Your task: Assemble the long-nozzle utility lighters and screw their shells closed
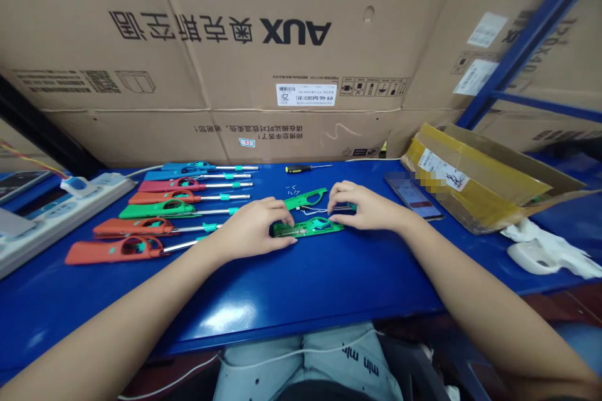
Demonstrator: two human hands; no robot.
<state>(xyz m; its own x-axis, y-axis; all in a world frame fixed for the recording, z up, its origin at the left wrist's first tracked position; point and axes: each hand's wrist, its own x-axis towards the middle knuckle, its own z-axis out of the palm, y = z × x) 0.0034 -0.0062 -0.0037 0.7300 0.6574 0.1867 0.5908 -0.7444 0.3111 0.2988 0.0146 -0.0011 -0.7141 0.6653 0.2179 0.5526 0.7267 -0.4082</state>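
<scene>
Pale grey trousers [270, 373] bear dark lettering [371, 368].

Upside down on the brown air-conditioner carton [226, 69] — "AUX" and "奥克斯空调"; its white label [306, 95] reads "KFR-46G/BpR3AES1(B1)" and "25". Below, also inverted: "师傅您辛苦了!" and "请在搬运时对我温柔些,谢谢您!" The grey-blue trousers [305, 360] carry lettering resembling "min" — 2 times.

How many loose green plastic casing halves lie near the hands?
2: one green plastic casing half with small parts inside between the left hand and right hand; the other half just beyond it. The hands may hide more.
</scene>
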